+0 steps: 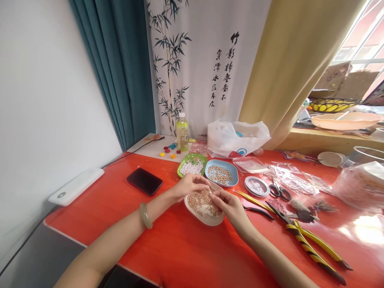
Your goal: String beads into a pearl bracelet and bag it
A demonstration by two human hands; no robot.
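A white dish (204,219) of small gold beads (198,199) lies on the red table below my hands. Over its upper left part is my left hand (192,186), thumb and fingertips pinched together. My right hand (224,203) pinches over the right side of the dish, close to the left fingertips. Something tiny and pale shows between the hands, too small to name. Just behind stand a green dish (180,170) with white beads and a blue dish (236,176) with gold beads.
Long-nose pliers (303,234) with yellow-black handles, smaller pliers (259,211), scissors (280,191) and a spool (257,187) lie to the right. A black phone (145,181) lies left. At the back stand a bottle (182,134) and a white plastic bag (237,138).
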